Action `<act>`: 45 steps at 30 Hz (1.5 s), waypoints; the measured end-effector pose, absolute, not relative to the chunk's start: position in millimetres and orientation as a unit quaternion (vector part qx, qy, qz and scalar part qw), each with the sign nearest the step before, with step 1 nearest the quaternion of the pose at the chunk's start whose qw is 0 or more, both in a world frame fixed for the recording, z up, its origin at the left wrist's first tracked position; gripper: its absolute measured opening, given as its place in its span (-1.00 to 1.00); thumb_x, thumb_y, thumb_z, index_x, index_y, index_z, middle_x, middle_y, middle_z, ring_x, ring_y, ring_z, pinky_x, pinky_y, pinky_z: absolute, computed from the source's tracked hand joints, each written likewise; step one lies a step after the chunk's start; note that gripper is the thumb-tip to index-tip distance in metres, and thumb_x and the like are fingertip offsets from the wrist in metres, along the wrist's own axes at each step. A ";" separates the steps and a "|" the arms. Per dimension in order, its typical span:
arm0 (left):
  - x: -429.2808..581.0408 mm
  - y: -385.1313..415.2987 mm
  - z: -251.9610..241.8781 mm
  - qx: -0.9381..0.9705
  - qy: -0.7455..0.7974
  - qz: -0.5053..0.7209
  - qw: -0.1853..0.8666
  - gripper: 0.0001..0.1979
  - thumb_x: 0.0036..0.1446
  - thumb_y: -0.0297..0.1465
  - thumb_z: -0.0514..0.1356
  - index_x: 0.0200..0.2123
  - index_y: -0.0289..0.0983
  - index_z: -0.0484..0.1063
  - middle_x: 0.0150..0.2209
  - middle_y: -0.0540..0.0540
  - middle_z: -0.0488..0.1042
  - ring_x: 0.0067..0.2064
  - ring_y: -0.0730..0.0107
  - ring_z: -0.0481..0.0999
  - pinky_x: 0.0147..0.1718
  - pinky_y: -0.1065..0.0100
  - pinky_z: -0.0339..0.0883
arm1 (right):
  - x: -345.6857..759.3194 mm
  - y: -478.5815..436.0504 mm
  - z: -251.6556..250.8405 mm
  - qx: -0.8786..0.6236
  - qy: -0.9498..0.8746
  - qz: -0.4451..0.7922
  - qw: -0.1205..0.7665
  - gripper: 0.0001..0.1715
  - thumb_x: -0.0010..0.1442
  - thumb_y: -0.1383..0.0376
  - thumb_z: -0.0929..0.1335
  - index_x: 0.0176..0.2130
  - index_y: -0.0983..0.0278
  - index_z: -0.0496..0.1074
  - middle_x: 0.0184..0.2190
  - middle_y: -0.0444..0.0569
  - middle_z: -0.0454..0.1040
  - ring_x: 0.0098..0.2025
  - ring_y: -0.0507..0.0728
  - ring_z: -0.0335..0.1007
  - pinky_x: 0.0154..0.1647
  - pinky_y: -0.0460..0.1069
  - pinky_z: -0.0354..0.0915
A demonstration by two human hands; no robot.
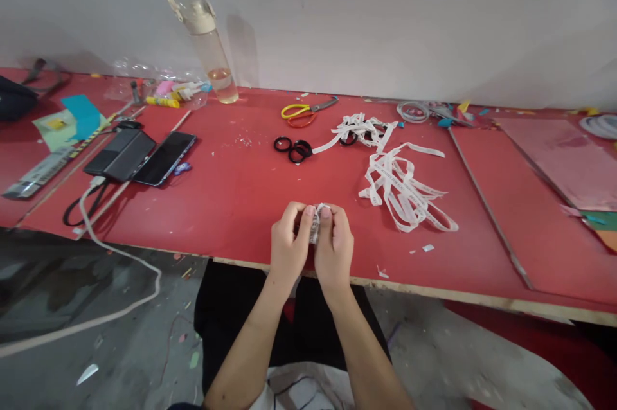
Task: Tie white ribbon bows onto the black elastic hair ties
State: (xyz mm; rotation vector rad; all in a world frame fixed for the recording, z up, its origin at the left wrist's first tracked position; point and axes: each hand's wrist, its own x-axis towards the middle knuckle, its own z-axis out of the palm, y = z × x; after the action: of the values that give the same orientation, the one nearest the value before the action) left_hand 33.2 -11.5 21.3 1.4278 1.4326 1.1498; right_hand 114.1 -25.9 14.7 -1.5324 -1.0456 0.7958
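Observation:
My left hand point(288, 244) and my right hand point(334, 248) meet over the front edge of the red table point(231, 185). Both are closed, thumbs on top, pinching a small wad of white printed ribbon point(315, 222) between them. A loose pile of the same white ribbon strips point(402, 188) lies to the right of my hands. A second tangle of ribbon point(361, 129) sits further back. Three black rings point(294, 148) lie behind my hands, near the middle of the table.
Yellow-handled scissors point(303, 112) lie at the back, a clear water bottle point(212, 53) stands by the wall. Two dark phones point(139, 156) with a white cable point(113, 246) are at the left, beside paper scraps and a ruler point(36, 175). Pink sheets point(563, 156) lie right.

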 end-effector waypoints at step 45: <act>45.8 -13.1 18.9 0.489 0.578 0.496 0.425 -0.70 0.35 -0.13 0.07 -0.32 -0.23 0.32 -0.43 0.02 0.40 -0.42 0.46 0.38 -0.42 0.45 0.25 | 119.6 -24.3 13.0 -0.590 -0.413 0.389 0.574 -0.63 0.36 0.02 0.25 -0.21 0.25 0.42 -0.39 -0.10 0.46 -0.42 0.01 0.35 -0.41 -0.11 0.32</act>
State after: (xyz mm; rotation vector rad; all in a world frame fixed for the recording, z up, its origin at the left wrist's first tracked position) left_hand 45.8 -13.1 18.9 1.2230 1.4448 1.2395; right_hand 119.6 -24.3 13.0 -1.3831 -0.9675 0.9105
